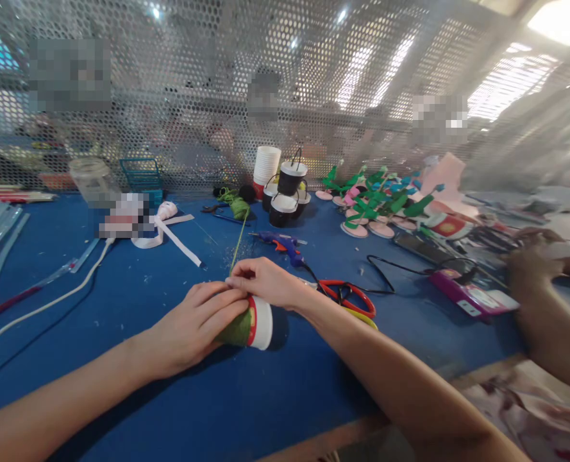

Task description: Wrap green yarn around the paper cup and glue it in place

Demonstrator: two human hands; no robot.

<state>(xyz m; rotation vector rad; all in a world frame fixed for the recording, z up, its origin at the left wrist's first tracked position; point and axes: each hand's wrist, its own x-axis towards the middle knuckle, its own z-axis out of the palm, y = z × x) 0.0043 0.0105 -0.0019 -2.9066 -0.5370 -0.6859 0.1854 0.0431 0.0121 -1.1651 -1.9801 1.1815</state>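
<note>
A paper cup with a white rim and a red band lies on its side, its body wrapped in green yarn. My left hand is closed over the cup from above and holds it. At the cup's far side, my right hand pinches the green yarn strand between thumb and fingers. That strand runs back to a loose green yarn ball. Just beyond my right hand lies a blue glue gun with an orange trigger. Red-handled scissors are partly hidden behind my right forearm.
Black-wrapped cups with handles and a white cup stack stand at the back. Green paper plants fill the back right. A purple power strip and a co-worker's arm are at right. White ribbon and a cable lie left.
</note>
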